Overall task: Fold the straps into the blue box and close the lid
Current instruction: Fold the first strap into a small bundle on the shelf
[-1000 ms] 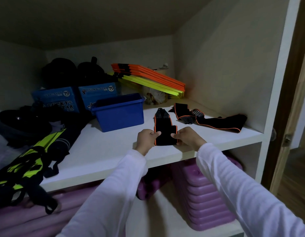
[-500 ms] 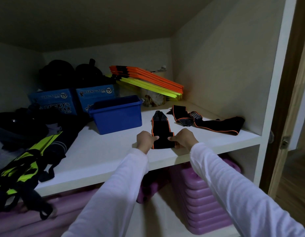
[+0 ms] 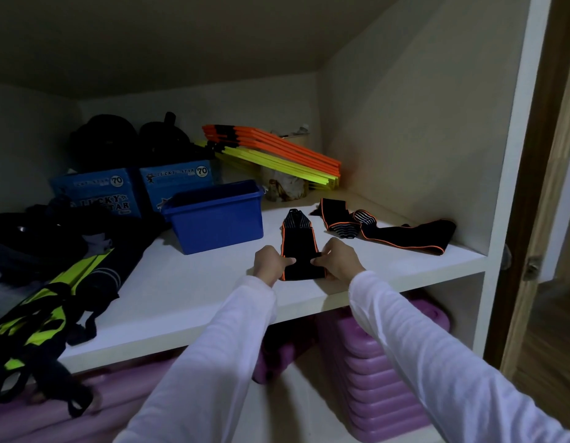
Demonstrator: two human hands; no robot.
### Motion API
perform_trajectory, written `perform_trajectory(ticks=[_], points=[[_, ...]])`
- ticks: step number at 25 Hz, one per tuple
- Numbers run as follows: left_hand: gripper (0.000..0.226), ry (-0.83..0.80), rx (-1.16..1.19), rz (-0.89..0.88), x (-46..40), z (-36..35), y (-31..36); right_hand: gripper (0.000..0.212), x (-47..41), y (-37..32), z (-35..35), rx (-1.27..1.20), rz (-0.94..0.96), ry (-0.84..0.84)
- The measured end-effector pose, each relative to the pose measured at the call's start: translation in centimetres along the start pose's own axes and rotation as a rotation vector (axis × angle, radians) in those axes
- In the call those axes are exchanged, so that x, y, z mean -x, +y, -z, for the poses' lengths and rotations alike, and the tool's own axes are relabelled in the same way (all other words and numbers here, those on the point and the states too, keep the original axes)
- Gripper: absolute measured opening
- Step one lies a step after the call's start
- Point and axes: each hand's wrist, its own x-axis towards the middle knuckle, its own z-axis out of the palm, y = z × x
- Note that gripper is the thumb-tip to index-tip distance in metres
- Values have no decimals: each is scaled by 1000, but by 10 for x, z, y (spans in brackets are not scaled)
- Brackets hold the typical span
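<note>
A black strap with orange edging (image 3: 299,247) lies folded on the white shelf (image 3: 187,282), its near end toward me. My left hand (image 3: 270,263) pinches its left edge and my right hand (image 3: 338,260) pinches its right edge, fingers curled onto the fabric. A second black and orange strap (image 3: 405,236) lies unfolded to the right, against the side wall. The open blue box (image 3: 215,215) stands behind and left of my hands; its inside is hidden and no lid shows.
Two blue Lucky Star cartons (image 3: 175,182) and dark gear sit behind the box. Orange and yellow flat bars (image 3: 277,156) lean at the back. A black and neon-yellow vest (image 3: 44,314) hangs off the shelf's left. Purple steps (image 3: 383,378) fill the lower shelf.
Both hands stay on the strap's near end and have drawn slightly closer together over it. The view has shifted a little; nothing else has moved.
</note>
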Motion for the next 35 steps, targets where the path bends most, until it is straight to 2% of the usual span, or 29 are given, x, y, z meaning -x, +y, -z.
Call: perform_trajectory(ticks=[2, 5, 9, 15, 17, 19, 22, 25, 27, 31, 33, 35], points=[[32, -7, 92, -37, 1, 1, -2, 21, 2, -2, -1, 81, 140, 32], [12, -47, 51, -144, 3, 1, -4, 29, 4, -6, -4, 252, 307, 7], [33, -98, -137, -322, 8, 2, 0, 32, 4, -5, -5, 289, 318, -20], [39, -209, -126, -251, 15, 6, -1, 29, 8, -5, 4, 306, 277, -155], [43, -288, -104, -225, 20, 12, -1, 41, 11, -4, 8, 300, 257, -216], [57, -374, -149, -217, 23, 16, -2, 54, 16, -4, 10, 306, 240, -255], [67, -362, -179, -255, 25, 18, -6, 54, 21, -2, 10, 288, 252, -235], [59, -304, -162, -304, 28, 16, -10, 51, 25, -1, 9, 278, 274, -203], [44, -274, -66, -324, 29, 17, -13, 49, 27, 0, 11, 228, 287, -188], [14, -262, 294, -236, 32, 18, -16, 33, 29, 3, 17, 63, 303, -136], [12, -260, 352, -228, 33, 20, -16, 27, 29, 2, 19, 10, 294, -129], [21, -242, 392, -211, 35, 22, -15, 22, 28, 2, 20, -15, 283, -136]])
